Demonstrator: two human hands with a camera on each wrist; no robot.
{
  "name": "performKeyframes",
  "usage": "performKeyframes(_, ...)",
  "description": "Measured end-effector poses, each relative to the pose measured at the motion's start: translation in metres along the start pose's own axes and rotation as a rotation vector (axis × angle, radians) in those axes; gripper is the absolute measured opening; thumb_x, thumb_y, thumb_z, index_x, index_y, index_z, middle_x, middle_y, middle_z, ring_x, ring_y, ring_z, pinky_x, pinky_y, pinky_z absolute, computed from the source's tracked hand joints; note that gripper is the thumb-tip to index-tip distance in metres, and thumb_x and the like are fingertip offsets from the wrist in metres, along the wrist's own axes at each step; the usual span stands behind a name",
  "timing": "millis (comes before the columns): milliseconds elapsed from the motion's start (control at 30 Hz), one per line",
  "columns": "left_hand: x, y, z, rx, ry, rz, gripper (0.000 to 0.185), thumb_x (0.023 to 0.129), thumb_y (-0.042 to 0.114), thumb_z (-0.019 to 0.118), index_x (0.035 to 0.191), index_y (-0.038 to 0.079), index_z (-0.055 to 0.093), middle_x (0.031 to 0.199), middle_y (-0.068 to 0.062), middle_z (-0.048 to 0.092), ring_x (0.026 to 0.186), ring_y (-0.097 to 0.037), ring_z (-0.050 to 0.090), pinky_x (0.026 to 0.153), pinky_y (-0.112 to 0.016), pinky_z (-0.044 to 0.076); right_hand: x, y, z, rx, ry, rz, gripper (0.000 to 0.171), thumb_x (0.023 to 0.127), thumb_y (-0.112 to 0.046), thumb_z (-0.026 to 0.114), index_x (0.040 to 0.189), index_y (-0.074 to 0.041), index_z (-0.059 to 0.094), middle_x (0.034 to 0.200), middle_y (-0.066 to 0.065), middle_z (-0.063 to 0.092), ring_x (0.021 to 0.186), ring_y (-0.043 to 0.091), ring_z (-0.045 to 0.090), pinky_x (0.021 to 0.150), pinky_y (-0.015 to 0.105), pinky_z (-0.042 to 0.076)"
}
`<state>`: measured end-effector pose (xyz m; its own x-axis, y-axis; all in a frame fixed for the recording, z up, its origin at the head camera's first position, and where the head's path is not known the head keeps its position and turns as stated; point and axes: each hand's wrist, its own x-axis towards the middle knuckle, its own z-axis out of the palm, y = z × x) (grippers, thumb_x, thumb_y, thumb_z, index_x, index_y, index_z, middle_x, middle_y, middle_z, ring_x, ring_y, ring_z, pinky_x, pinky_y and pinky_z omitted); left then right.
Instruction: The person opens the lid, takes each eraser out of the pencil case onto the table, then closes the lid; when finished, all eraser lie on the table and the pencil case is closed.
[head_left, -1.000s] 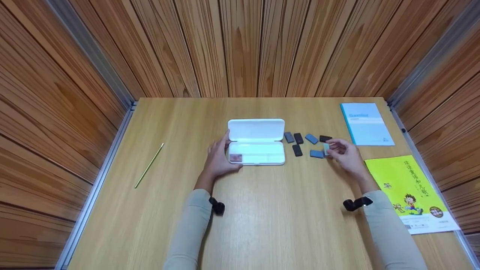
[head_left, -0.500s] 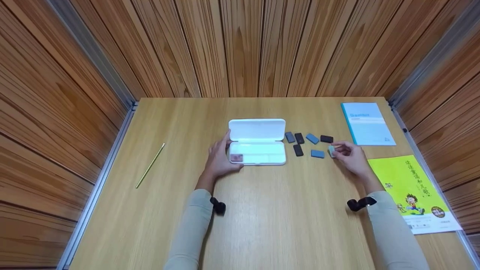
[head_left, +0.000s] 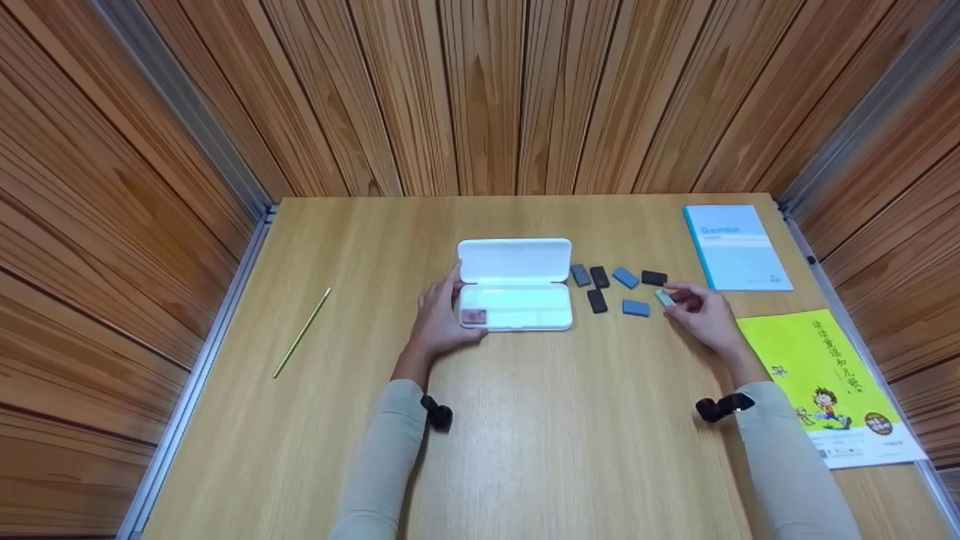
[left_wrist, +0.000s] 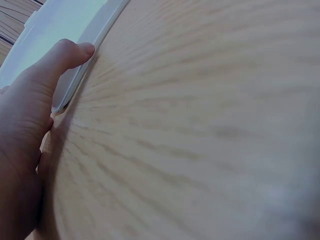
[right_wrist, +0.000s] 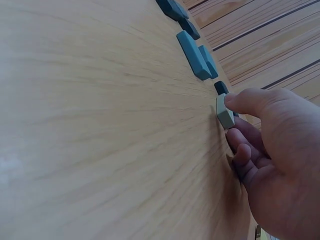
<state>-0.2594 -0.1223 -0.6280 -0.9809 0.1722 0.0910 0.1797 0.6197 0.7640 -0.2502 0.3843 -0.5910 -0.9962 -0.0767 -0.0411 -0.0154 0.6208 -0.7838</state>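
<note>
A white pencil case [head_left: 514, 259] lies unfolded mid-table, its lid laid back. My left hand [head_left: 441, 319] grips its left end, the thumb [left_wrist: 70, 54] along the front edge and the other fingers around the side. A small pinkish-brown piece [head_left: 473, 316] sits in the case's lower left corner. Between thumb and fingers, my right hand [head_left: 703, 313] pinches a pale green eraser-like block [right_wrist: 224, 112], close to the tabletop. Left of it lie two blue blocks [head_left: 635, 308], a grey one [head_left: 580, 274] and three black ones [head_left: 597, 301].
A gold-coloured pencil-like stick [head_left: 301, 333] lies at the left. At the back right is a pale blue notebook [head_left: 739, 247], with a yellow-green book [head_left: 795, 345] in front of it, partly under the right forearm. Wooden panels [head_left: 480, 97] enclose the table.
My right hand has shifted slightly right with the pale green block, which has turned and now stands apart from the blue block. More of the nearby black block shows. The left hand keeps its hold.
</note>
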Motion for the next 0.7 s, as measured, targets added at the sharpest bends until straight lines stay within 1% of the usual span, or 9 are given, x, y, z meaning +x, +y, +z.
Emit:
performKeyframes(200, -0.001, 0.001, 0.000, 0.010, 0.006, 0.020, 0.137, 0.074, 0.045, 0.100, 0.182, 0.023, 0.019, 0.154, -0.009, 0.065, 0.149, -0.033, 0.053, 0.135, -0.063, 0.023, -0.001, -0.007, -0.003, 0.045, -0.015, 0.016, 0.048, 0.111, -0.013, 0.071, 0.157, -0.003, 0.062, 0.143, 0.029, 0.064, 0.106, 0.011, 0.058, 0.084, 0.011, 0.051)
performKeyframes(400, -0.001, 0.002, 0.000, 0.022, 0.011, 0.028, 0.137, 0.074, 0.044, 0.101, 0.182, 0.022, 0.019, 0.154, -0.010, 0.065, 0.149, -0.033, 0.053, 0.133, -0.063, 0.025, -0.001, -0.020, 0.001, 0.046, -0.015, -0.021, 0.046, 0.112, -0.016, 0.070, 0.155, -0.002, 0.064, 0.144, 0.028, 0.064, 0.110, 0.012, 0.057, 0.086, 0.011, 0.050)
performKeyframes(500, -0.001, 0.002, 0.000, 0.023, 0.006, 0.025, 0.138, 0.074, 0.044, 0.101, 0.182, 0.023, 0.018, 0.155, -0.009, 0.065, 0.148, -0.033, 0.053, 0.134, -0.062, 0.025, 0.000, -0.030, 0.005, 0.040, -0.032, -0.040, 0.044, 0.112, -0.016, 0.069, 0.154, -0.003, 0.065, 0.144, 0.026, 0.065, 0.115, 0.018, 0.056, 0.088, 0.010, 0.048)
performKeyframes(600, -0.001, 0.002, 0.000, 0.020, 0.005, 0.021, 0.138, 0.074, 0.043, 0.101, 0.182, 0.023, 0.018, 0.155, -0.009, 0.065, 0.147, -0.033, 0.053, 0.134, -0.062, 0.025, 0.001, -0.042, 0.012, 0.033, -0.071, -0.057, 0.041, 0.112, -0.015, 0.069, 0.152, -0.003, 0.067, 0.143, 0.025, 0.066, 0.120, 0.026, 0.057, 0.091, 0.009, 0.047)
performKeyframes(700, 0.000, 0.001, 0.000, 0.018, 0.012, 0.023, 0.138, 0.074, 0.043, 0.102, 0.182, 0.023, 0.019, 0.154, -0.009, 0.065, 0.145, -0.033, 0.054, 0.134, -0.061, 0.025, 0.005, -0.055, 0.021, 0.017, -0.114, -0.086, 0.039, 0.112, -0.012, 0.068, 0.150, -0.002, 0.067, 0.140, 0.025, 0.069, 0.122, 0.033, 0.061, 0.092, 0.010, 0.049)
